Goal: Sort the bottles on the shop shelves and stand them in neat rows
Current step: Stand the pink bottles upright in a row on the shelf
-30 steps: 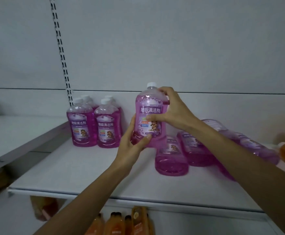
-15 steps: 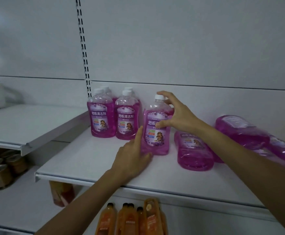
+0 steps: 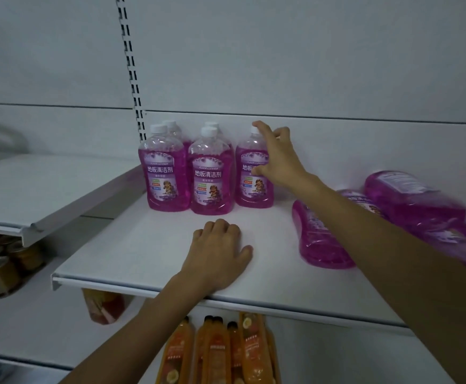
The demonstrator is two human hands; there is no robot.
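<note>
**Shelf stock: purple floor cleaner**

Shelf [image 3: 143,253]: I log lying bottles [image 3: 323,239], cut off by frame and my arm. Upright bottles [image 3: 165,176] rear left, back pair half-hidden. Right grip [image 3: 277,159] released, fingers spread on the endmost bottle [image 3: 250,189]. Left grip [image 3: 218,253] loosely curled, empty.

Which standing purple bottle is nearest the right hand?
The rightmost standing bottle, directly at the right hand, whose thumb lies on its label; the other standing bottles are further left.

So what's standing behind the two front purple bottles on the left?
Another purple bottle behind each: the back-left bottle and back-right bottle show only white caps and a bit of shoulder. Their labels and bases are covered by the front-left bottle and front-right bottle.
</note>
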